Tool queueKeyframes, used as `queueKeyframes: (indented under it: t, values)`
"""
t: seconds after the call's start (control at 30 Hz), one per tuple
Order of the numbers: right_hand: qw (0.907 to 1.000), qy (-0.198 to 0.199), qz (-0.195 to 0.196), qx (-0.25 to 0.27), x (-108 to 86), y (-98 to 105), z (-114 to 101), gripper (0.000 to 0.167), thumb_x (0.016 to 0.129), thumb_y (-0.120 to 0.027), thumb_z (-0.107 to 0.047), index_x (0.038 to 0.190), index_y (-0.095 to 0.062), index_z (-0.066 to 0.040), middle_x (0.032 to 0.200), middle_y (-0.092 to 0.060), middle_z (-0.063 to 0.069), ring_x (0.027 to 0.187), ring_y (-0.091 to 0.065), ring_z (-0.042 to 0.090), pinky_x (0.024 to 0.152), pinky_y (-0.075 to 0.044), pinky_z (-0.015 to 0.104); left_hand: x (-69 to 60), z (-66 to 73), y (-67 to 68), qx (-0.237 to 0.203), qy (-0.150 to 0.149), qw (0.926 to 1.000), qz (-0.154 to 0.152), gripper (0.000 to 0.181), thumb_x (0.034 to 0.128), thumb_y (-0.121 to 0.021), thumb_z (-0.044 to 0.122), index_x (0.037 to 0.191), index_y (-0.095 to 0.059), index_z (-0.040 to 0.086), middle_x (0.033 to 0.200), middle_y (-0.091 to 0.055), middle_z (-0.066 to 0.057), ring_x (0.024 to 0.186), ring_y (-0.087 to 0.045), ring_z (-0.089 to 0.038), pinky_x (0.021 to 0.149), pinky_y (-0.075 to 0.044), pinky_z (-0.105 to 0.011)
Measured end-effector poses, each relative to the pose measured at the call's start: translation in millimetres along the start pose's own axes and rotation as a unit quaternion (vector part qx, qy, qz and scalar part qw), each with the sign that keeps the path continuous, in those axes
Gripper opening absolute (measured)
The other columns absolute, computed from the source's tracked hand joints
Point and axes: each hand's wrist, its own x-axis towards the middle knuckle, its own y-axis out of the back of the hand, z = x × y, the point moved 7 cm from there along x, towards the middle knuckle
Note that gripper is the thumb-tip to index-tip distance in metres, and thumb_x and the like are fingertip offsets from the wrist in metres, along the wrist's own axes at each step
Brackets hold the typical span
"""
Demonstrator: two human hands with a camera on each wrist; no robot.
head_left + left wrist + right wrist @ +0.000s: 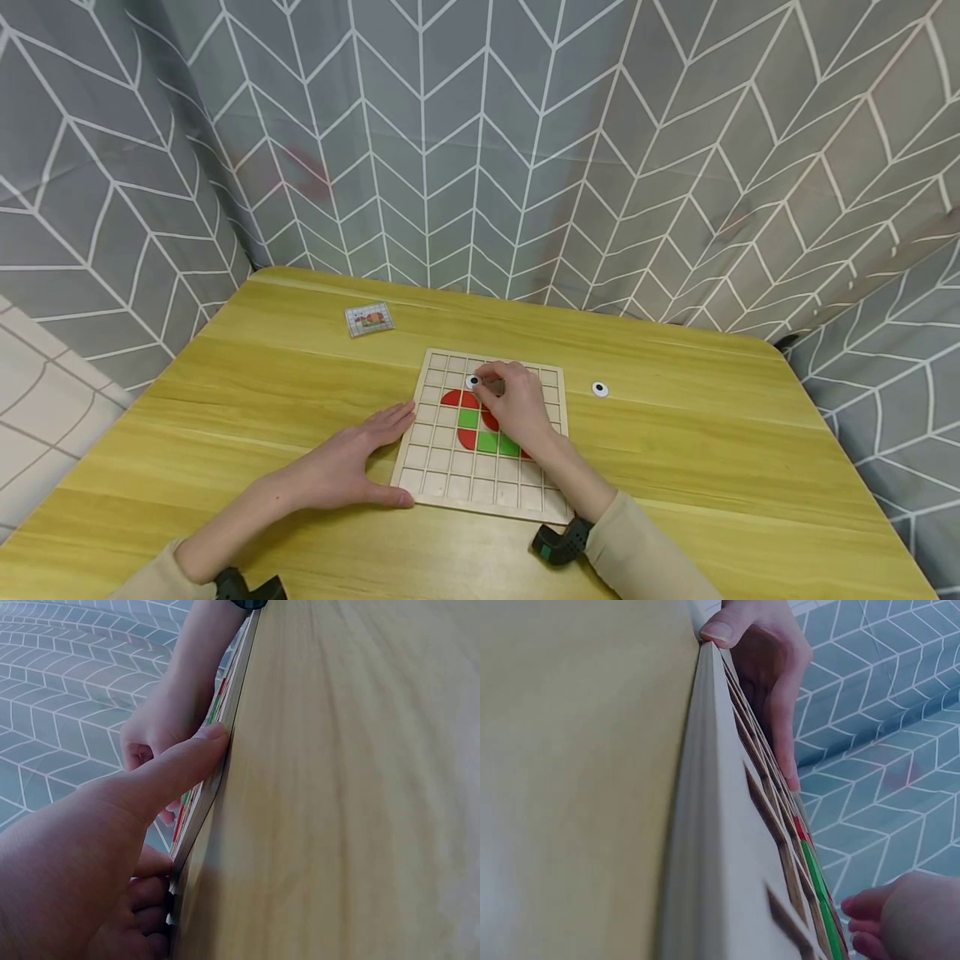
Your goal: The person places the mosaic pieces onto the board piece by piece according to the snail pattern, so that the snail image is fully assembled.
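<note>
A square wooden grid board [438,461] lies on the table, with red pieces [467,439] and green pieces [487,442] set in some of its cells. Over the upper part of the board, my right hand [521,408] pinches a white disc with a black eye dot [472,382] between thumb and index fingertips. My left hand [341,467] lies at the board's left side with fingers extended, touching its edge. Its thumb [176,769] rests at the near left corner in the left wrist view. The right hand covers some cells.
Right of the board lies a second eye disc [600,389]. A small card with a printed grid picture [369,319] is at the back left. Behind the yellow wooden table [697,450] hangs a grey patterned curtain [450,167].
</note>
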Motion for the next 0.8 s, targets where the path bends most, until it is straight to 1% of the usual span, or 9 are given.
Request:
queueKeyframes:
  t: [0.13,0.2,0.33,0.47,0.53,0.6,0.7,0.73,0.8]
  values:
    - [0.9998,-0.008,0.016,-0.009,-3.9,18,8,0.018,0.085,-0.078,-0.009,0.103,-0.077,-0.006,0.091,-0.074,0.007,0.088,-0.068,0.025,0.078,-0.052,0.042,1.3,0.5,-1.2,0.004,-0.006,1.0000,0.000,0.111,0.0759,-0.068,0.074,0.156,-0.032,0.007,0.166,-0.023,-0.006,0.151,-0.024,-0.033,0.115,-0.032,-0.058]
    - [0.9996,-0.014,0.024,-0.009,-7.6,29,16,0.018,0.085,-0.078,-0.008,0.102,-0.077,-0.006,0.091,-0.074,0.008,0.089,-0.068,0.026,0.080,-0.053,0.043,1.4,0.1,-1.7,0.004,-0.006,1.0000,-0.001,0.111,0.0757,-0.068,0.075,0.156,-0.032,0.007,0.166,-0.023,-0.005,0.151,-0.024,-0.033,0.115,-0.032,-0.058]
    - [0.9986,-0.039,0.035,-0.011,-18.4,54,38,0.019,0.084,-0.080,-0.008,0.102,-0.077,-0.005,0.093,-0.074,0.008,0.090,-0.070,0.025,0.079,-0.055,0.041,0.6,-1.0,-1.7,0.003,-0.002,1.0000,-0.002,0.112,0.0751,-0.069,0.075,0.156,-0.032,0.007,0.166,-0.023,-0.005,0.151,-0.023,-0.033,0.115,-0.031,-0.058]
    - [0.9964,-0.045,0.065,-0.030,-31.8,83,61,0.020,0.081,-0.081,-0.005,0.101,-0.076,-0.004,0.092,-0.075,0.009,0.089,-0.070,0.027,0.079,-0.056,0.040,-0.6,-1.7,-1.1,0.002,0.000,1.0000,-0.003,0.112,0.0750,-0.069,0.075,0.156,-0.032,0.007,0.166,-0.023,-0.005,0.151,-0.023,-0.034,0.115,-0.031,-0.058]
    - [0.9949,-0.044,0.080,-0.042,-38.4,97,71,0.021,0.081,-0.082,-0.004,0.100,-0.076,-0.004,0.092,-0.075,0.009,0.089,-0.071,0.027,0.080,-0.056,0.033,-1.0,-1.9,-0.7,0.001,0.001,1.0000,-0.003,0.112,0.0751,-0.069,0.074,0.156,-0.032,0.007,0.166,-0.023,-0.005,0.151,-0.023,-0.034,0.115,-0.031,-0.059]
    - [0.9934,-0.044,0.093,-0.050,-44.7,110,82,0.020,0.080,-0.081,-0.003,0.100,-0.076,-0.003,0.091,-0.075,0.010,0.088,-0.071,0.028,0.078,-0.055,0.023,-1.2,-1.9,-0.5,0.002,0.000,1.0000,-0.002,0.112,0.0752,-0.069,0.074,0.156,-0.032,0.007,0.166,-0.023,-0.005,0.151,-0.023,-0.033,0.115,-0.031,-0.058]
    - [0.9909,-0.048,0.109,-0.063,-52.6,124,96,0.020,0.080,-0.081,-0.001,0.099,-0.076,-0.002,0.090,-0.075,0.011,0.087,-0.071,0.029,0.076,-0.049,0.009,-0.8,-1.7,-0.5,0.004,-0.001,1.0000,-0.001,0.112,0.0753,-0.069,0.074,0.157,-0.031,0.007,0.166,-0.023,-0.006,0.152,-0.023,-0.033,0.115,-0.031,-0.058]
    - [0.9900,-0.051,0.112,-0.068,-54.7,128,100,0.021,0.080,-0.081,-0.001,0.100,-0.076,-0.002,0.090,-0.075,0.011,0.087,-0.071,0.029,0.077,-0.046,0.007,-0.7,-1.7,-0.4,0.003,-0.001,1.0000,-0.001,0.112,0.0753,-0.069,0.074,0.157,-0.031,0.007,0.166,-0.023,-0.006,0.152,-0.023,-0.033,0.115,-0.031,-0.058]
    - [0.9889,-0.057,0.114,-0.077,-57.6,133,105,0.022,0.080,-0.082,-0.001,0.101,-0.076,-0.003,0.091,-0.075,0.011,0.088,-0.071,0.030,0.078,-0.043,0.006,-0.5,-1.5,-0.2,0.003,0.000,1.0000,0.000,0.112,0.0750,-0.069,0.074,0.157,-0.031,0.008,0.166,-0.023,-0.006,0.152,-0.023,-0.033,0.116,-0.031,-0.058]
